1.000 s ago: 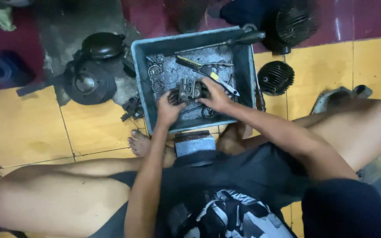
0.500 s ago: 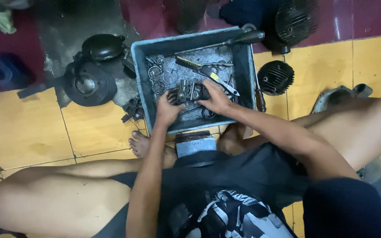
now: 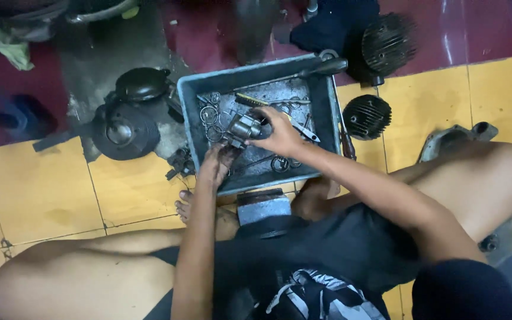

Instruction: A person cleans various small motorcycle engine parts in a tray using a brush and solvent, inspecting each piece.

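A person seated on a yellow tiled floor (image 3: pixel 42 195) worked over a grey plastic tray (image 3: pixel 192 124) set just above the middle of the frame, both hands reaching into it. The right hand (image 3: pixel 280 133) came in from the lower right and curled its fingers over a small metal part (image 3: pixel 245 125), clamped on the part's right end; the left hand (image 3: pixel 216 166) rose from directly below, fingers bent up toward the part's underside, though whether they gripped it or only steadied it could not be told. The part lay up and slightly right of the left hand's fingertips and just left of the right palm, its long axis running roughly left to right with a slight tilt, so the right hand was the nearer and had the firmer hold. Inside the tray, on a greasy wet bottom, lay loose metal rings (image 3: pixel 210 114) at the left, a yellow-and-black tool (image 3: pixel 250 99) near the top and more rings toward the lower right; a dark-handled screwdriver (image 3: pixel 321 68) rested across the tray's upper right rim. Outside the tray, a round black cover (image 3: pixel 122 131) and a domed black cap (image 3: pixel 142 85) sat at the left, and two finned cylinders (image 3: pixel 367 115) stood at the right. A grey block (image 3: pixel 263 207) sat just below the tray, against the person's feet.
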